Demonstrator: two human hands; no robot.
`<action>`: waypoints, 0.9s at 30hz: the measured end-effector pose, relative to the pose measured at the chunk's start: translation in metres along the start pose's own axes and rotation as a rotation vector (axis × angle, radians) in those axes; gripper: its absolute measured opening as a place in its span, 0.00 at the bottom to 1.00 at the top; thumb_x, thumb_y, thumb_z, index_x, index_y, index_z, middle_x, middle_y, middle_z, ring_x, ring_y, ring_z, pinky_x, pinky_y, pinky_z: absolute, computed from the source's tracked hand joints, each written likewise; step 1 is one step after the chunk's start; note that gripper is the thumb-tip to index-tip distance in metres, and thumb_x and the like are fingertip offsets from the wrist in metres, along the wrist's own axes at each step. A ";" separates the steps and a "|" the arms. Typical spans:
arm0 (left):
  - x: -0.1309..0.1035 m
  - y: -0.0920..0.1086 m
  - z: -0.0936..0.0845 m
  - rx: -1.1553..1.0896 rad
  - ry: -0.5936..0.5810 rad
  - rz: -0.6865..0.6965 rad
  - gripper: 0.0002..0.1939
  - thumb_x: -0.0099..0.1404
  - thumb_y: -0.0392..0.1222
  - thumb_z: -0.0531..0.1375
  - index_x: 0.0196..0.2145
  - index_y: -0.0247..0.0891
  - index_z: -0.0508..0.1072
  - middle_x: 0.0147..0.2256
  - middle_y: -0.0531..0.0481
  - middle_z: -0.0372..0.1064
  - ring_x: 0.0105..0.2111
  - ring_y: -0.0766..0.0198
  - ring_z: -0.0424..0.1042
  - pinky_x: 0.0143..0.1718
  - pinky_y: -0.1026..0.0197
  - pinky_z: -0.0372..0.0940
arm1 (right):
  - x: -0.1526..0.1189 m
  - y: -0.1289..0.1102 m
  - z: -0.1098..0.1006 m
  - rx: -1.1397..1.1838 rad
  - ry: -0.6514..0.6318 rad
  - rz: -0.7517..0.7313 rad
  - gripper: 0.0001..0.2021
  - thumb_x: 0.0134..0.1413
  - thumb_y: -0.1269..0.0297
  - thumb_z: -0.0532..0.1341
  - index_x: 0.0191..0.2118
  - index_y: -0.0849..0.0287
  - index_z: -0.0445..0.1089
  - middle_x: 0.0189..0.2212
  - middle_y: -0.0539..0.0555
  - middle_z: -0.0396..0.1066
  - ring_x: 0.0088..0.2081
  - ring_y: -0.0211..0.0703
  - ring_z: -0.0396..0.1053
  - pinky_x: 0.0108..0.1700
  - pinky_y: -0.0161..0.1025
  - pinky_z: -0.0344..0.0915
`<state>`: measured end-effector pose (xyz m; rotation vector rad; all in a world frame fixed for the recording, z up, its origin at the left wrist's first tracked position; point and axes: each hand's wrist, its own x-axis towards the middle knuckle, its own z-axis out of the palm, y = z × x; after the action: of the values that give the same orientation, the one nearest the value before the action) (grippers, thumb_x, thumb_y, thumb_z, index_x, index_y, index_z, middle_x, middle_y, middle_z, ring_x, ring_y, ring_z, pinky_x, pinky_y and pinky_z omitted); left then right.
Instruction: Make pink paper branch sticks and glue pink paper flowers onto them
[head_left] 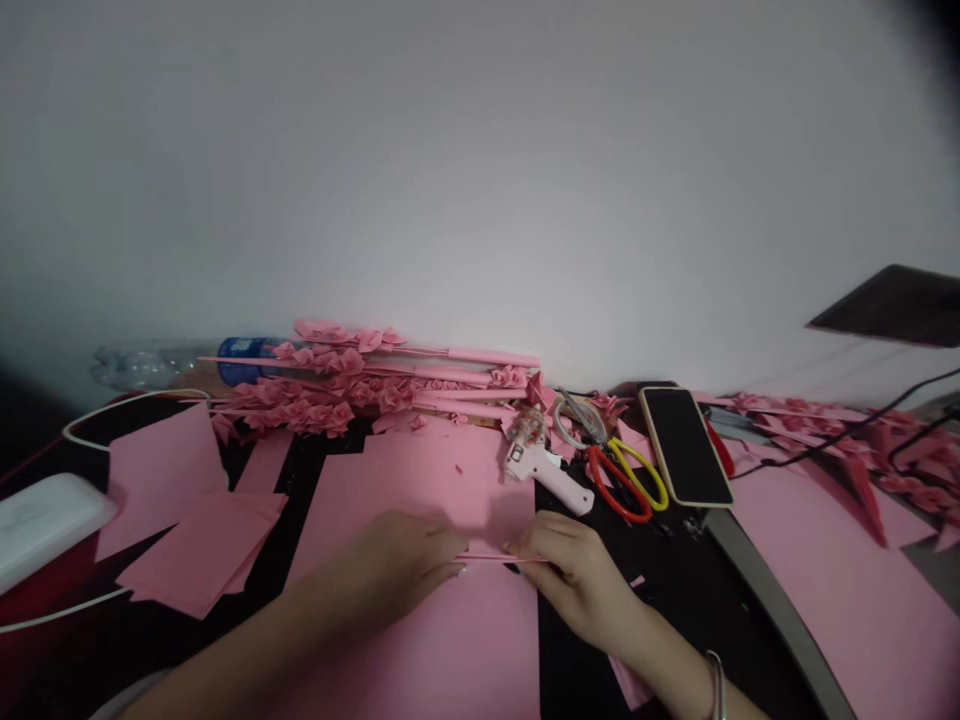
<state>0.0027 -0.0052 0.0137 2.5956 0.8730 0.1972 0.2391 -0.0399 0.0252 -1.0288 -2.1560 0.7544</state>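
Note:
A thin folded strip of pink paper (487, 557) stretches level between my two hands, over a large pink sheet (450, 650). My left hand (405, 562) pinches its left end between thumb and fingers. At the other end, my right hand (566, 565) is closed on the strip, with a bracelet on that wrist. Just beyond my hands lies a pink hot glue gun (540, 465), its nozzle end toward the wall. Scissors (630, 480) with red and yellow handles rest to the right of it.
Pink paper flower stems (352, 390) lie piled along the wall, beside a plastic bottle (150, 365). Cut pink squares (202, 550) and a white device (52, 525) with a cable are at left. A phone (686, 445) and more pink sheets (847, 570) occupy the right.

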 end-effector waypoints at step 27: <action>0.001 -0.006 -0.003 -0.136 0.065 -0.099 0.14 0.71 0.41 0.48 0.36 0.39 0.73 0.33 0.51 0.74 0.31 0.62 0.70 0.33 0.64 0.59 | 0.001 0.012 -0.003 0.010 0.136 0.149 0.12 0.60 0.60 0.60 0.28 0.59 0.70 0.24 0.51 0.68 0.27 0.38 0.65 0.30 0.34 0.60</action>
<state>-0.0009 0.0010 0.0138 2.4259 0.9740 0.3037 0.2467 -0.0320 0.0185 -1.2101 -1.9755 0.7400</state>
